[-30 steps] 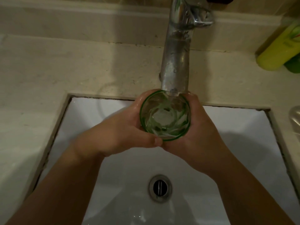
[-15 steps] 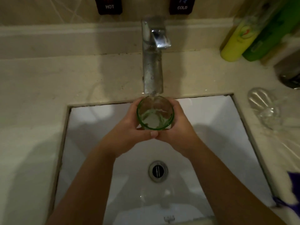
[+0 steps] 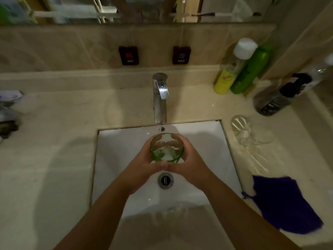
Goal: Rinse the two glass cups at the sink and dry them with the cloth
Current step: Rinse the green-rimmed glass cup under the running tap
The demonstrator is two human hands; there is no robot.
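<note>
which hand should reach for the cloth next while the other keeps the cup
Probably the right hand: the purple cloth lies on the counter on its side of the sink. The left hand can hold the green cup.

home bathroom | sink (image 3: 115, 141) | faucet (image 3: 160, 103) | mirror (image 3: 144, 9) | toiletry bottles (image 3: 252, 69)

Cup (image 3: 167, 147) held over sink (image 3: 207, 141), in front of tap (image 3: 160, 98), above drain (image 3: 165, 180). Second cup (image 3: 243, 130) lies on worktop (image 3: 54, 141) right of sink; cloth (image 3: 286, 202) in front of it. 2 bottles (image 3: 239, 69) behind, against wall
</note>
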